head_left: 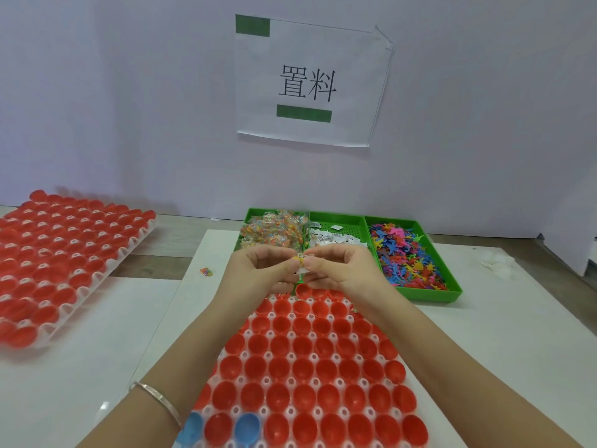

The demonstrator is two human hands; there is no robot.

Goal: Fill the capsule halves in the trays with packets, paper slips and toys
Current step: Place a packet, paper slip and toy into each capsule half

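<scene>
Both forearms bare as far as the lower frame edge. One thin, smooth, silver-coloured metal bangle point(155, 403) worn round the left wrist, beside the near left corner of the clear plastic tray of red capsule halves point(290, 382). Right wrist bare.

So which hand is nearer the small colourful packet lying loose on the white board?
Left. The left hand is right of the small colourful packet; the right hand lies farther right.

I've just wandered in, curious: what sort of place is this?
Probably a small toy-packing workbench. A clear plastic tray of red plastic capsule halves, a green three-compartment plastic bin of packets, paper slips and tiny coloured toys, and the left hand and right hand pinching a small clear packet show it.
</scene>
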